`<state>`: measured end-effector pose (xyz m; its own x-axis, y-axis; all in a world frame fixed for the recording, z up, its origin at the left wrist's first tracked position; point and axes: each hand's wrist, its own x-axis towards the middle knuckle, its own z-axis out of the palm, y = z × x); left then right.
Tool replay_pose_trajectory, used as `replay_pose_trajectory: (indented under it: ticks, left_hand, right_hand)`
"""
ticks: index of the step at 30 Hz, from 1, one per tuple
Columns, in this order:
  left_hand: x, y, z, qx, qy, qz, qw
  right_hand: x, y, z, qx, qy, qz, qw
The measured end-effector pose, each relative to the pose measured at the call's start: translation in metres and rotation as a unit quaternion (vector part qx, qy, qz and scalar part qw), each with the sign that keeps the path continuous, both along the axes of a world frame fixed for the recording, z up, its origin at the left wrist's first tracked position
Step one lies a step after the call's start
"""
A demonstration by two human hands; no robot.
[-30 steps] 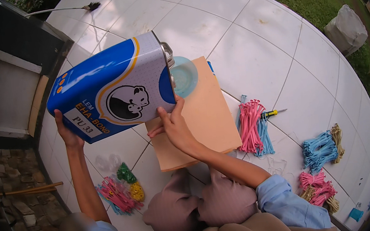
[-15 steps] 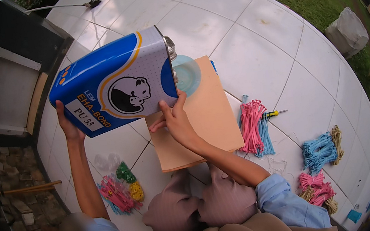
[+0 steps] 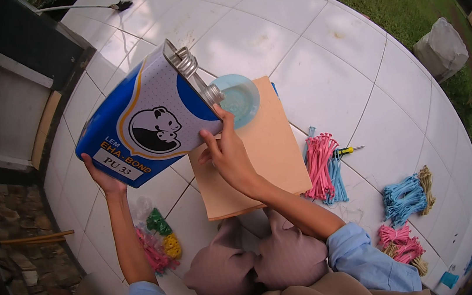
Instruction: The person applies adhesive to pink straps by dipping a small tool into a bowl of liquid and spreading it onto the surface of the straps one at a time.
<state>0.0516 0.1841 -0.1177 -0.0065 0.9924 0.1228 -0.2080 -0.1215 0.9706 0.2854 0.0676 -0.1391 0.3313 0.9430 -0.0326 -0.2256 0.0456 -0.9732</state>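
Note:
Both my hands hold a large rectangular blue-and-white metal can [image 3: 149, 111], tilted with its top toward the upper right. My left hand [image 3: 107, 178] supports the bottom end, its fingers partly hidden by the can. At the lower edge near the top, my right hand [image 3: 229, 160] grips the can with its thumb side. The can's silver spout [image 3: 214, 95] sits at the left rim of a translucent pale blue bowl [image 3: 250, 95]. That bowl rests on the far end of a tan board [image 3: 267, 161]. No stream from the spout can be made out.
Pink cords [image 3: 320, 163] and light blue cords lie right of the board with a yellow-black screwdriver [image 3: 348, 150]. Further right are blue bundles [image 3: 404, 199] and pink bundles [image 3: 401, 242]. Bags of green beads [image 3: 157, 222] and yellow beads [image 3: 172, 247] lie left. A white sack [image 3: 442, 51] stands on grass.
The can has turned more upright, its top end rising and its bottom end dropping. My left hand has lowered with it, while my right hand stays near the top end.

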Motion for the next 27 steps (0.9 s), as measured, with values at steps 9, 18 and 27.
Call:
replay_pose_trajectory:
  ticks: [9,18,27]
  left_hand:
    - [0.005,-0.011,-0.027,-0.043,-0.050,0.051,0.997]
    - [0.013,-0.024,-0.042,-0.050,-0.134,0.055,0.988]
    - [0.036,-0.034,-0.059,-0.060,-0.260,0.066,0.961]
  right_hand:
    - [0.002,0.000,0.010,-0.040,-0.065,-0.021,0.997]
    - [0.002,0.003,0.017,0.041,-0.215,-0.056,0.974]
    - [-0.020,0.011,0.014,0.215,-0.117,-0.132,0.960]
